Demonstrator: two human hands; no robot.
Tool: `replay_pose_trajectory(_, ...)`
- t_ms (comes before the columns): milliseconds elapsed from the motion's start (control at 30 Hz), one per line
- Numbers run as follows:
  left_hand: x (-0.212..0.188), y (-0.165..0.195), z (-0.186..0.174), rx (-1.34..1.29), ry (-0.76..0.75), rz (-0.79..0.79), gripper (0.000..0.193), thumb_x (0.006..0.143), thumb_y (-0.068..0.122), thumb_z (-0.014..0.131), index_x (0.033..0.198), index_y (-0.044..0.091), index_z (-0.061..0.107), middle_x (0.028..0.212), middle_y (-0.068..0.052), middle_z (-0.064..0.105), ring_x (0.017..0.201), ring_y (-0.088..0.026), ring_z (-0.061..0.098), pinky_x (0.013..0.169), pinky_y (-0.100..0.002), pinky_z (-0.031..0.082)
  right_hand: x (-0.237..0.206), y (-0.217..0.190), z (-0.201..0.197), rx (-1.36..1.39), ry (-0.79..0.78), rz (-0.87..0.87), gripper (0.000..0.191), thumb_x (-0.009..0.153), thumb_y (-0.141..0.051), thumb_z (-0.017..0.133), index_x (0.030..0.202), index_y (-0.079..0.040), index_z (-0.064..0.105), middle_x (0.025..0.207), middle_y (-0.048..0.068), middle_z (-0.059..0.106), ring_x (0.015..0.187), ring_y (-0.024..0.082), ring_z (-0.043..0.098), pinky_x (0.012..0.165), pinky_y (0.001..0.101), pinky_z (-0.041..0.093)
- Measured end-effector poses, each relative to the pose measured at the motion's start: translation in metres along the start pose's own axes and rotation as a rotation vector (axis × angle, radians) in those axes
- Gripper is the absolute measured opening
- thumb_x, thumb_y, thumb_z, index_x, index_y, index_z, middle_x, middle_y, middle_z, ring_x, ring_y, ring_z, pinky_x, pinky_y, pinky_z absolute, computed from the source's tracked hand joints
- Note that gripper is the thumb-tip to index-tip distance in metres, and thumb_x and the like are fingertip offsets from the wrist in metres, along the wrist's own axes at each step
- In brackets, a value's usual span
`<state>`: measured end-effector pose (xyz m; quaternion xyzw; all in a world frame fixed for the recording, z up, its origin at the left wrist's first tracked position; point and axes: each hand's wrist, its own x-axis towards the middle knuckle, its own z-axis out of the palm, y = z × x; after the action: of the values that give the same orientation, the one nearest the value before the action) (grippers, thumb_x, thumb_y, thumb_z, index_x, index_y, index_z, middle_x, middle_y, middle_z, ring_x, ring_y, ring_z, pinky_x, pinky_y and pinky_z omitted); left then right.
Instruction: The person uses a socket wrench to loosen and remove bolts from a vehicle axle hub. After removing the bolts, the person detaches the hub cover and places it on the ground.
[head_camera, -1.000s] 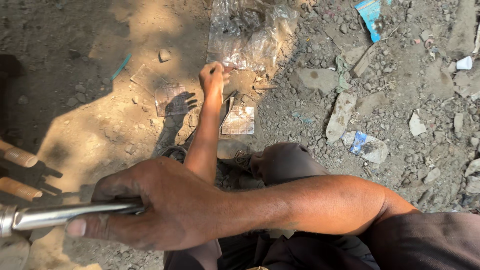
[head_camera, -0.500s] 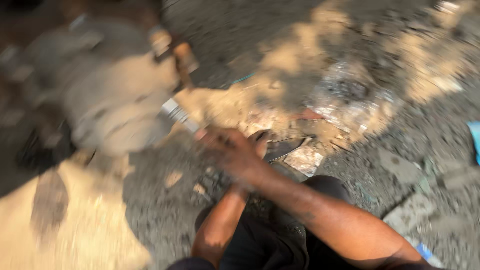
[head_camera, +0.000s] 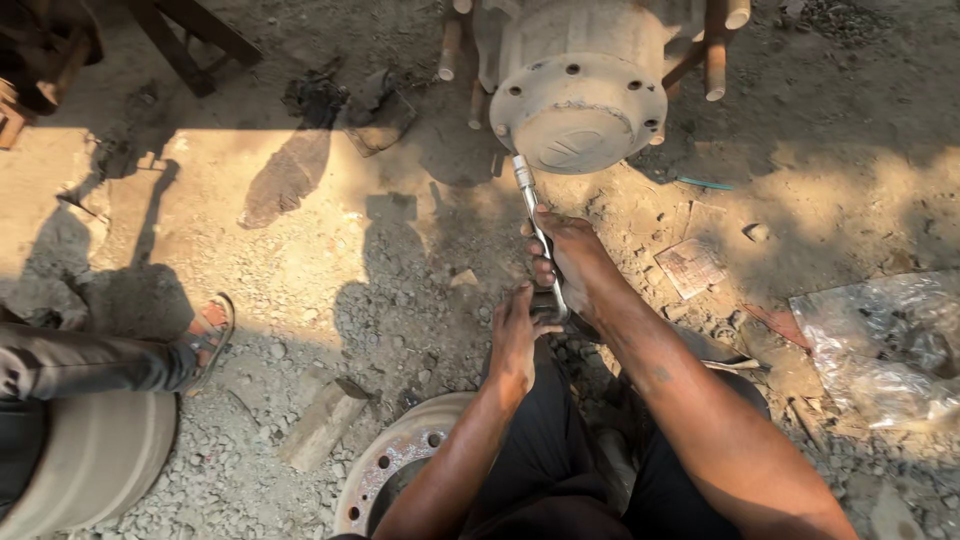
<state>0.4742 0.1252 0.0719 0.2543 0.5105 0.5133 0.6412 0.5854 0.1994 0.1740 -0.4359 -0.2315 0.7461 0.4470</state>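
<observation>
A grey, dusty wheel hub (head_camera: 580, 90) with a ring of bolt holes and long studs stands at the top of the head view. A long metal socket wrench (head_camera: 535, 225) runs from the hub's lower edge down toward me. My right hand (head_camera: 570, 262) is wrapped around the wrench's shaft. Just below it, my left hand (head_camera: 515, 335) closes on the wrench's lower end. I sit on gravelly ground with both arms stretched forward.
A metal wheel rim (head_camera: 395, 470) lies on the ground by my left arm. Another person's leg and sandalled foot (head_camera: 205, 335) come in from the left beside a pale drum (head_camera: 85, 465). A crumpled clear plastic sheet (head_camera: 885, 345) lies at right.
The view has swung from the littered ground up to the hub. The wrench that my hand held aside now reaches the hub, and both hands grip it.
</observation>
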Motion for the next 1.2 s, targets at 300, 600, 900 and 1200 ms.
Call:
replay_pose_trajectory(300, -0.062, 0.086, -0.015, 0.791, 0.099, 0.680, 0.038, 0.104, 0.028, 0.056, 0.123, -0.004, 0.063, 0.108, -0.020, 0.066, 0.106, -0.032, 0.064, 0.092, -0.044, 0.049, 0.072, 0.025, 0.025, 0.219, -0.054, -0.008, 0.028, 0.108, -0.035, 0.045, 0.099, -0.010, 0.053, 0.066, -0.004, 0.045, 0.050, 0.008, 0.038, 0.043, 0.0240, 0.032)
replay_pose_trajectory(600, -0.053, 0.102, -0.027, 1.205, 0.268, 1.189, 0.032, 0.088, 0.007, 0.072, 0.115, -0.006, 0.062, 0.113, -0.024, 0.065, 0.112, -0.040, 0.061, 0.094, -0.052, 0.050, 0.082, 0.028, 0.035, 0.587, -0.297, -0.027, 0.032, 0.112, -0.039, 0.046, 0.100, -0.009, 0.050, 0.068, -0.002, 0.048, 0.053, 0.009, 0.041, 0.048, 0.0253, 0.039)
replay_pose_trajectory(900, -0.024, 0.088, -0.034, 0.119, 0.092, 0.327, 0.017, 0.109, 0.014, 0.063, 0.108, -0.003, 0.066, 0.078, -0.009, 0.060, 0.056, -0.015, 0.051, 0.049, -0.029, 0.047, 0.054, 0.003, 0.041, 0.128, -0.206, -0.092, 0.037, 0.107, -0.024, 0.046, 0.122, 0.003, 0.065, 0.104, 0.020, 0.074, 0.091, 0.027, 0.076, 0.078, 0.0377, 0.065)
replay_pose_trajectory(1200, -0.038, 0.106, -0.027, 0.217, 0.147, 0.240, 0.037, 0.111, 0.026, 0.040, 0.101, -0.001, 0.063, 0.081, -0.012, 0.069, 0.067, -0.016, 0.067, 0.056, -0.027, 0.058, 0.062, 0.023, 0.032, -0.024, -0.123, -0.122, 0.028, 0.093, -0.012, 0.072, 0.110, 0.010, 0.068, 0.097, 0.025, 0.075, 0.085, 0.031, 0.079, 0.072, 0.0412, 0.069)
